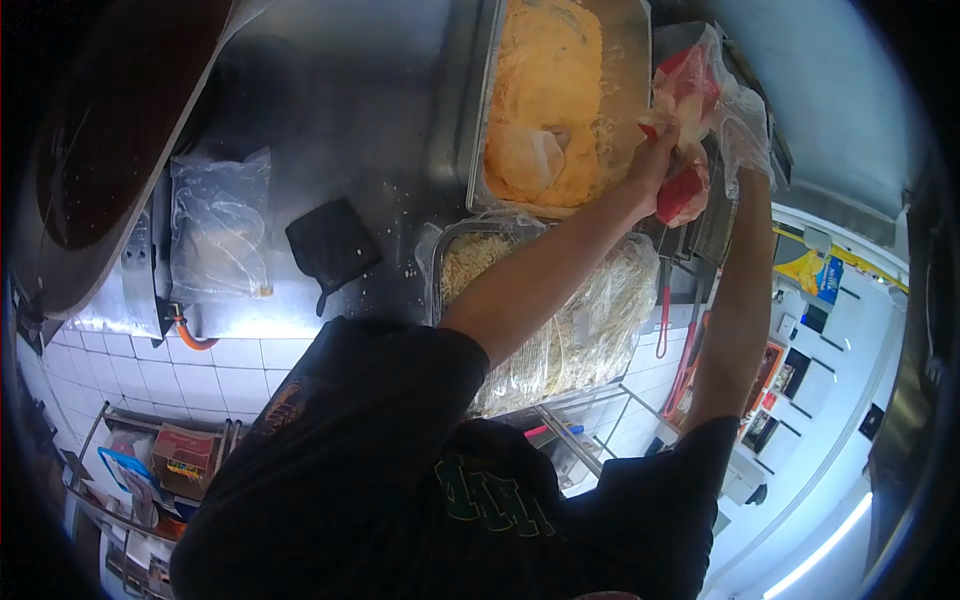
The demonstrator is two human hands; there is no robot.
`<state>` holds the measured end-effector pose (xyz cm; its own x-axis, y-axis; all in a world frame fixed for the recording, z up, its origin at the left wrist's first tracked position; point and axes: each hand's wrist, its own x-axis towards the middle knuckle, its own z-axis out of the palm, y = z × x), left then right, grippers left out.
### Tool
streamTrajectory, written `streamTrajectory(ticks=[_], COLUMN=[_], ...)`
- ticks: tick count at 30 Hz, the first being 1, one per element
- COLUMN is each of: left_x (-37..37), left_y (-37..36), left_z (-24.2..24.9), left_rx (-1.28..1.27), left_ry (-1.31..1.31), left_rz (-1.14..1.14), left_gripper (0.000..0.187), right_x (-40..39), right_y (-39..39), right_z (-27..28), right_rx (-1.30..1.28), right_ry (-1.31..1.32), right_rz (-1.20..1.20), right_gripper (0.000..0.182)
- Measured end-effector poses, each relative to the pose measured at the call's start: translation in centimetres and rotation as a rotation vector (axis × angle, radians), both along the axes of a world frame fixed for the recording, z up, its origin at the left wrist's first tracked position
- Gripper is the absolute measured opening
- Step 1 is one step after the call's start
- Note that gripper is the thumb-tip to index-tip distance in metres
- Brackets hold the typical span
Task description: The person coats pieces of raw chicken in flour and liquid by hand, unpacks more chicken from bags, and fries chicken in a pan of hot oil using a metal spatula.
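My left hand (pixel 655 165) is bare and closed on a red and whitish package (pixel 683 190), just past the right edge of a metal tray (pixel 627 60) of orange powder. A pale, translucent scoop-like piece (pixel 546 160) lies in the powder. My right hand (pixel 743 130), in a loose clear plastic glove, is at the upper right side of the package; glare and crumpled plastic hide its fingers. Below my left forearm, a second tray (pixel 436 285) holds pale shredded food (pixel 475 260), partly covered with clear film (pixel 575 330).
A black cloth-like item (pixel 333 248) and a clear plastic bag (pixel 220 230) lie on the steel counter (pixel 370 110). A large round metal rim (pixel 150 180) stands at the left. Wire racks (pixel 715 225) and red handles (pixel 685 365) are at the right. A shelf holds boxes (pixel 185 455) at lower left.
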<state>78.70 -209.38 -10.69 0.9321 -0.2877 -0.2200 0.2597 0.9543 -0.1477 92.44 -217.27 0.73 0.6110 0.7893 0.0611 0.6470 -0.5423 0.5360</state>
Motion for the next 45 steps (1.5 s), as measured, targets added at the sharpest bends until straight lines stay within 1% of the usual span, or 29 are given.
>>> streamTrajectory(ticks=[1, 3, 5, 6, 8, 9, 11, 12, 13, 14, 15, 16, 17, 18, 20, 24, 26, 30, 32, 33, 35, 36, 37, 38, 39, 40, 41, 43, 45], left_x=[0.4, 0.6, 0.0, -0.3, -0.3, -0.6, -1.1, -1.1, -1.1, -1.1, -1.2, -1.4, -1.5, -1.5, -1.5, -1.3, -0.9, -2.1, -1.7, -1.5, -0.9, -1.1, -1.4, -1.8, -2.1, -2.5, -2.7, -2.9, -3.1], left_y=[-0.4, -0.9, -0.7, 0.2, 0.5, 0.5, 0.3, -0.1, -0.7, -1.3, -1.3, -1.2, -1.2, -1.2, -1.2, -0.9, -1.2, -0.9, -1.2, -1.7, -2.6, -2.3, -1.8, -1.1, -0.5, 0.1, 0.3, 0.1, 0.0], left_z=[-0.1, -0.8, -0.3, 0.4, 0.8, 0.7, 0.3, -0.2, -0.5, -0.7, -0.8, -0.7, -0.7, -0.5, 0.0, 0.2, -0.5, 1.1, 1.8, 1.6, 1.3, 1.4, 1.7, 2.1, 2.4, 2.9, 3.1, 3.0, 2.9], left_rx=[0.146, 0.075, -0.002, 0.081, 0.176, 0.181, 0.338, 0.338, 0.472, 0.605, 0.603, 0.820, 1.037, 1.036, 1.280, 1.261, 1.225, 1.274, 1.356, 1.353, 1.108, 1.104, 0.800, 0.497, 0.494, 0.367, 0.241, 0.206, 0.173], left_ry=[0.038, 0.008, -0.028, 0.025, 0.132, 0.130, 0.046, 0.049, 0.046, 0.040, 0.040, 0.069, 0.098, 0.099, 0.187, 0.220, 0.151, 0.128, 0.093, 0.090, 0.064, 0.065, 0.025, -0.015, -0.017, -0.040, -0.063, -0.094, -0.125], left_rz=[0.009, -0.010, -0.049, -0.056, -0.046, -0.048, 0.071, 0.072, 0.158, 0.244, 0.243, 0.272, 0.299, 0.300, 0.336, 0.368, 0.281, 0.400, 0.177, 0.175, 0.089, 0.093, 0.087, 0.080, 0.082, 0.018, -0.046, -0.066, -0.087], left_gripper=[0.042, 0.040, 0.039, 0.040, 0.037, 0.037, 0.032, 0.032, 0.029, 0.027, 0.027, 0.026, 0.025, 0.025, 0.030, 0.033, 0.033, 0.035, 0.032, 0.032, 0.029, 0.029, 0.026, 0.024, 0.024, 0.027, 0.030, 0.033, 0.037], right_x=[-0.3, -1.1, -0.6, -2.6, -6.4, -6.0, -4.2, -4.6, -5.0, -5.6, -6.3, -7.6, -9.3, -10.4, -11.6, -12.8, -13.2, -13.1, -12.5, -12.0, -10.0, -7.4, -6.9, -6.6, -6.1, -5.5, -4.5, -3.6, -3.9], right_y=[0.1, -0.6, -3.4, -1.1, 3.0, 2.2, -0.3, -0.8, -1.3, -1.8, -2.2, -1.9, -1.5, -1.0, -0.1, 1.2, 2.0, 3.1, 3.2, 2.9, 1.8, -1.1, -2.1, -2.8, -3.7, -4.5, -5.5, -5.9, -5.5], right_z=[-0.3, -1.0, -1.2, -0.7, 0.2, -0.2, -1.1, -0.9, -0.7, -0.5, -0.3, 0.1, 0.2, 0.5, 0.9, 2.0, 2.4, 1.7, 0.8, 0.5, 0.3, 0.5, 0.2, -0.2, -0.6, -0.9, -1.7, -2.6, -2.4], right_rx=[0.003, 0.316, 0.256, 0.533, 0.921, 0.927, 0.579, 0.508, 0.440, 0.489, 0.535, 0.533, 0.700, 0.780, 0.784, 0.660, 0.554, 0.232, 0.081, 0.047, 0.133, 0.089, 0.085, 0.200, 0.315, 0.342, 0.340, 0.809, 0.841], right_ry=[-0.010, 0.186, 0.036, 0.232, 0.582, 0.582, 0.422, 0.400, 0.372, 0.471, 0.567, 0.566, 0.646, 0.682, 0.701, 0.667, 0.614, 0.355, 0.170, 0.083, -0.013, 0.126, 0.123, 0.104, 0.085, 0.179, 0.178, 0.417, 0.454], right_rz=[-0.010, -0.231, -0.127, -0.332, -0.630, -0.630, -0.376, -0.264, -0.152, -0.329, -0.507, -0.508, -0.523, -0.524, -0.503, -0.447, -0.406, -0.249, -0.191, -0.189, -0.261, -0.089, -0.086, -0.202, -0.319, -0.442, -0.441, -0.340, -0.353], right_gripper=[0.018, 0.018, 0.024, 0.024, 0.024, 0.024, 0.021, 0.021, 0.022, 0.021, 0.020, 0.020, 0.019, 0.018, 0.018, 0.017, 0.017, 0.017, 0.017, 0.017, 0.019, 0.017, 0.017, 0.018, 0.019, 0.023, 0.023, 0.024, 0.024])
